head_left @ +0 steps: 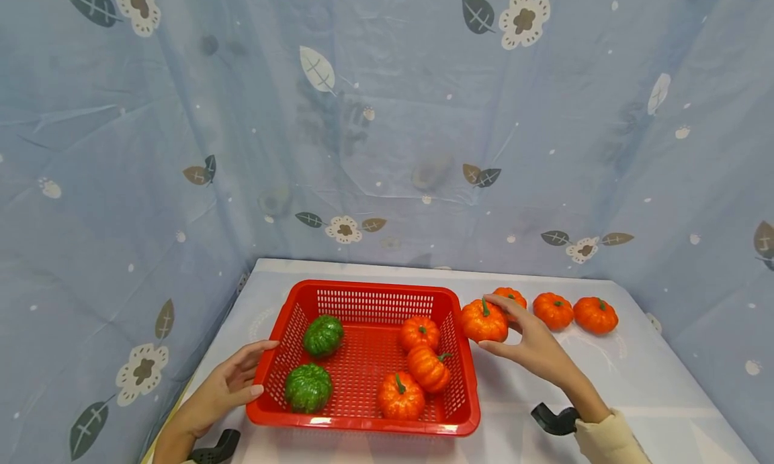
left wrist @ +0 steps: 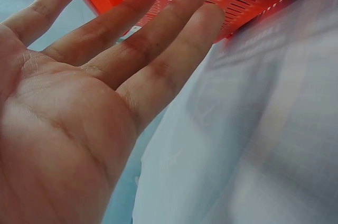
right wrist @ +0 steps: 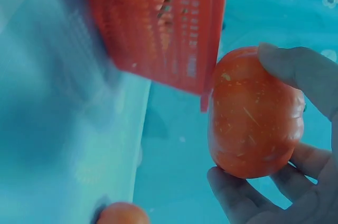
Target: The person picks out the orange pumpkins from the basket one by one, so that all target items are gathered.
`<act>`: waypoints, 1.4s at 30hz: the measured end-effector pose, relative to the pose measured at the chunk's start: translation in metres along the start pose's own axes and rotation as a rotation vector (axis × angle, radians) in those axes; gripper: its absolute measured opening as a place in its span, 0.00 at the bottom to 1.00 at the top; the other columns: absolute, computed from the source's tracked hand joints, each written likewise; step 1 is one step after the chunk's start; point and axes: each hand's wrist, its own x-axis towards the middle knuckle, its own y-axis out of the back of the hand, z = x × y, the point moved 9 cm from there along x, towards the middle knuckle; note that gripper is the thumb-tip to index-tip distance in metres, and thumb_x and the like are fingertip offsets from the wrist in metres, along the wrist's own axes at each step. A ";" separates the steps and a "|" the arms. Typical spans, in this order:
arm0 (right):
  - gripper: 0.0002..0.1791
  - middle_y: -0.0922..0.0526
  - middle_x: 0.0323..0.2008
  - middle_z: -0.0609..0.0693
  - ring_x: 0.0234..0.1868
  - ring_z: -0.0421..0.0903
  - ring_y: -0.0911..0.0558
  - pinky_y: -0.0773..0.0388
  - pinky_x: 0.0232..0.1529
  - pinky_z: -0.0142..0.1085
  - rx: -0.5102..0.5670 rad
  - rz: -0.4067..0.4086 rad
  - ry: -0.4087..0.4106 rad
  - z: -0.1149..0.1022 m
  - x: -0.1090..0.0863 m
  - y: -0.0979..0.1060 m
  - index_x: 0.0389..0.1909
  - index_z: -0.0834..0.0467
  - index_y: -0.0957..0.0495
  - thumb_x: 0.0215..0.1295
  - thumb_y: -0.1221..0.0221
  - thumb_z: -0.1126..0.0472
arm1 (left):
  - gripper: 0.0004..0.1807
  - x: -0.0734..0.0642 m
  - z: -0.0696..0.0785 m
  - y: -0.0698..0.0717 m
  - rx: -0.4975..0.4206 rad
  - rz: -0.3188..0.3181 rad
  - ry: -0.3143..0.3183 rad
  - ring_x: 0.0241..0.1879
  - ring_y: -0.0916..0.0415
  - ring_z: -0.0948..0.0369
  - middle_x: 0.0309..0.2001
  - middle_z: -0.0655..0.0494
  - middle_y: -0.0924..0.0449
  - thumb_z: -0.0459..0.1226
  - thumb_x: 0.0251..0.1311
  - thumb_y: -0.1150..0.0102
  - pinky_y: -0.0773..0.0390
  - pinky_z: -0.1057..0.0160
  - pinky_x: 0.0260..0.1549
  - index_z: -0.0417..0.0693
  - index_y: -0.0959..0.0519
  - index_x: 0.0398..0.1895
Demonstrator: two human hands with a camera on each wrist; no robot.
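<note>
A red plastic basket (head_left: 363, 424) stands on the table with two green pumpkins (head_left: 308, 387) on its left side and three orange pumpkins (head_left: 401, 396) on its right. My right hand (head_left: 532, 340) holds another orange pumpkin (head_left: 484, 321) by its sides, thumb against fingers, level with the basket's right rim. In the right wrist view that pumpkin (right wrist: 253, 113) is off the table, just outside the basket wall (right wrist: 158, 34). At the basket's left rim rests my left hand (head_left: 220, 387). The left wrist view shows its fingers (left wrist: 158, 39) nearly straight against the basket's outer side.
Three more orange pumpkins (head_left: 595, 315) sit in a row at the table's back right, the leftmost partly behind my right hand. The white-covered table (head_left: 653, 397) is enclosed by a blue patterned curtain (head_left: 387, 115) at the back and sides.
</note>
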 end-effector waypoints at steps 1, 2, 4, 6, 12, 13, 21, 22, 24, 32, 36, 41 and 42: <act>0.46 0.28 0.70 0.51 0.65 0.56 0.23 0.24 0.61 0.56 -0.011 0.010 -0.002 0.002 -0.002 0.002 0.73 0.45 0.31 0.55 0.24 0.40 | 0.35 0.000 0.000 0.000 0.000 0.003 0.008 0.64 0.24 0.53 0.72 0.33 0.37 0.24 0.72 0.48 0.20 0.58 0.56 0.42 0.43 0.79; 0.46 0.28 0.70 0.50 0.66 0.55 0.24 0.24 0.61 0.56 -0.013 0.017 0.000 0.004 -0.003 0.004 0.73 0.46 0.31 0.55 0.24 0.41 | 0.35 0.000 0.000 0.000 0.000 0.005 0.013 0.64 0.24 0.54 0.73 0.33 0.37 0.24 0.72 0.48 0.20 0.58 0.57 0.42 0.43 0.80; 0.46 0.28 0.69 0.50 0.66 0.54 0.25 0.24 0.60 0.56 -0.023 0.032 0.004 0.009 -0.006 0.007 0.73 0.47 0.31 0.55 0.24 0.42 | 0.35 -0.001 0.001 0.000 0.004 0.007 0.016 0.64 0.24 0.54 0.73 0.32 0.38 0.25 0.72 0.48 0.20 0.58 0.57 0.42 0.43 0.80; 0.45 0.28 0.69 0.50 0.66 0.54 0.25 0.23 0.60 0.57 -0.031 0.043 0.000 0.016 -0.008 0.009 0.73 0.47 0.31 0.55 0.24 0.43 | 0.35 -0.001 0.001 0.001 0.010 0.010 0.018 0.64 0.24 0.54 0.73 0.32 0.38 0.25 0.72 0.48 0.20 0.59 0.57 0.42 0.43 0.79; 0.43 0.27 0.68 0.58 0.65 0.60 0.25 0.24 0.60 0.59 -0.047 0.048 -0.039 0.041 -0.015 0.009 0.72 0.53 0.31 0.57 0.23 0.49 | 0.35 -0.001 0.000 0.001 0.017 0.014 0.017 0.63 0.23 0.54 0.72 0.31 0.38 0.24 0.70 0.46 0.20 0.59 0.56 0.41 0.43 0.79; 0.43 0.28 0.68 0.59 0.65 0.61 0.25 0.24 0.60 0.59 -0.051 0.049 -0.052 0.046 -0.017 0.009 0.72 0.54 0.31 0.57 0.23 0.49 | 0.35 -0.001 0.000 0.000 0.016 0.009 0.009 0.63 0.23 0.53 0.72 0.30 0.38 0.24 0.70 0.47 0.20 0.59 0.56 0.41 0.43 0.79; 0.46 0.32 0.71 0.65 0.67 0.66 0.28 0.25 0.59 0.63 -0.088 0.058 -0.117 0.079 -0.029 0.010 0.72 0.57 0.32 0.56 0.23 0.48 | 0.35 0.000 0.002 -0.001 -0.001 -0.010 -0.052 0.61 0.22 0.50 0.71 0.34 0.34 0.22 0.70 0.47 0.18 0.56 0.54 0.40 0.43 0.78; 0.46 0.32 0.71 0.65 0.67 0.66 0.28 0.25 0.59 0.63 -0.094 0.061 -0.117 0.082 -0.030 0.010 0.72 0.58 0.32 0.56 0.23 0.47 | 0.35 0.000 0.002 -0.001 -0.005 -0.008 -0.056 0.61 0.22 0.50 0.71 0.36 0.33 0.22 0.70 0.47 0.18 0.56 0.54 0.40 0.43 0.78; 0.46 0.31 0.70 0.65 0.66 0.66 0.28 0.24 0.58 0.63 -0.106 0.066 -0.117 0.086 -0.032 0.011 0.71 0.59 0.32 0.56 0.23 0.48 | 0.35 0.000 0.002 0.000 -0.010 -0.005 -0.056 0.61 0.22 0.50 0.71 0.37 0.33 0.23 0.70 0.47 0.18 0.56 0.54 0.39 0.42 0.78; 0.45 0.30 0.68 0.65 0.65 0.66 0.28 0.24 0.58 0.63 -0.104 0.078 -0.142 0.099 -0.033 0.010 0.70 0.62 0.31 0.54 0.22 0.52 | 0.34 -0.002 0.002 0.000 -0.015 0.017 -0.022 0.62 0.23 0.53 0.70 0.41 0.32 0.24 0.71 0.46 0.18 0.57 0.54 0.40 0.42 0.78; 0.46 0.31 0.69 0.66 0.66 0.67 0.29 0.26 0.59 0.64 -0.100 0.074 -0.176 0.105 -0.033 0.009 0.70 0.62 0.32 0.54 0.22 0.52 | 0.34 -0.003 0.003 -0.001 -0.015 0.013 -0.019 0.62 0.23 0.52 0.70 0.40 0.31 0.24 0.71 0.47 0.19 0.58 0.55 0.40 0.42 0.78; 0.47 0.32 0.70 0.67 0.67 0.69 0.30 0.29 0.62 0.65 -0.113 0.050 -0.228 0.114 -0.033 0.007 0.71 0.60 0.33 0.53 0.22 0.50 | 0.34 -0.002 0.003 -0.001 -0.011 0.007 -0.021 0.63 0.23 0.52 0.71 0.38 0.32 0.24 0.71 0.48 0.20 0.58 0.56 0.40 0.43 0.78; 0.48 0.33 0.70 0.68 0.67 0.69 0.30 0.29 0.62 0.66 -0.112 0.048 -0.235 0.116 -0.033 0.007 0.71 0.60 0.33 0.53 0.22 0.50 | 0.34 -0.002 0.003 -0.001 -0.009 0.005 -0.026 0.63 0.23 0.52 0.71 0.38 0.33 0.23 0.71 0.48 0.20 0.59 0.56 0.40 0.43 0.78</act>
